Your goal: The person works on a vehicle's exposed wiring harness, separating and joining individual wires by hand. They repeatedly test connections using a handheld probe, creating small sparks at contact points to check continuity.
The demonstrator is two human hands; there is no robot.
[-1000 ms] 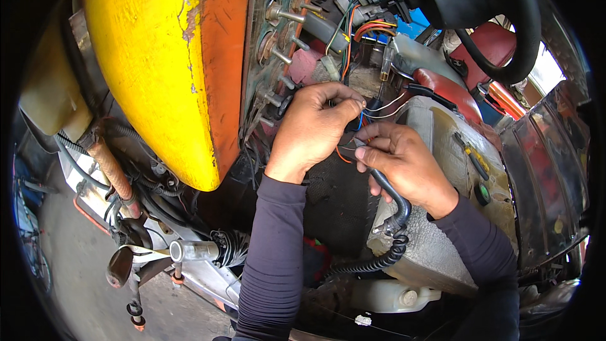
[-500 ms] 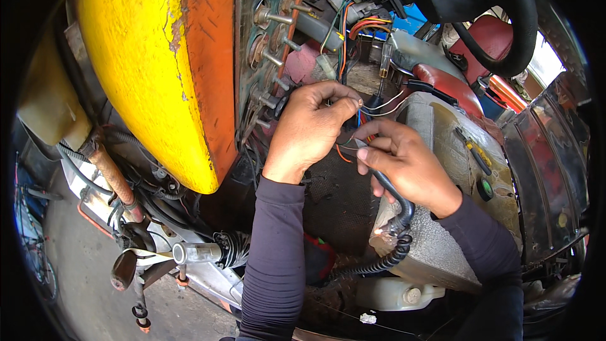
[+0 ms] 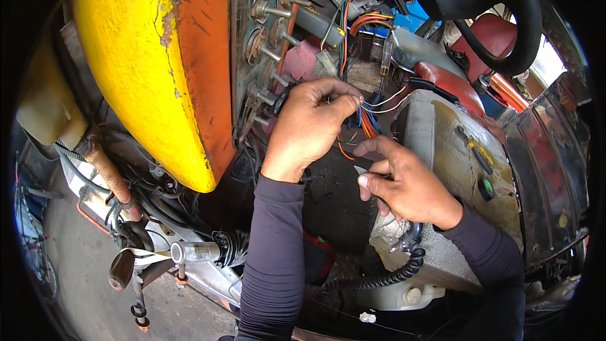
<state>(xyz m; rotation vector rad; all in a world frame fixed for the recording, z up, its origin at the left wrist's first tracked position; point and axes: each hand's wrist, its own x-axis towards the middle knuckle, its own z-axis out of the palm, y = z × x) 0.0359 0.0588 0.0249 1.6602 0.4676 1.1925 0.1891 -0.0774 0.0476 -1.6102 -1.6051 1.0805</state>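
Observation:
My left hand [image 3: 310, 123] is closed, thumb and forefinger pinched on the end of a bundle of thin wires [image 3: 372, 127]. Blue, orange, red and yellow strands show below the fingertips; white wires [image 3: 394, 102] loop off to the right. Below and to the right, my right hand [image 3: 410, 183] is closed around a tool with a grey pointed tip [image 3: 360, 169] showing by the thumb; its grip is hidden in the palm. That tip is apart from the wires. Beneath this wrist is a black tube [image 3: 413, 232] with a coiled black cord [image 3: 404, 269].
A yellow and orange panel [image 3: 139, 69] stands at left, beside a plate of metal switches [image 3: 271, 50]. A black steering wheel [image 3: 536, 19] is at upper right. Yellow-handled pliers [image 3: 476, 151] lie on a worn grey seat [image 3: 435, 132]. A white plastic container [image 3: 404, 297] sits below.
My right hand has moved down and slightly right with the pointed tool, away from the wires. More of the coloured strands show. My left hand keeps its pinch in nearly the same place.

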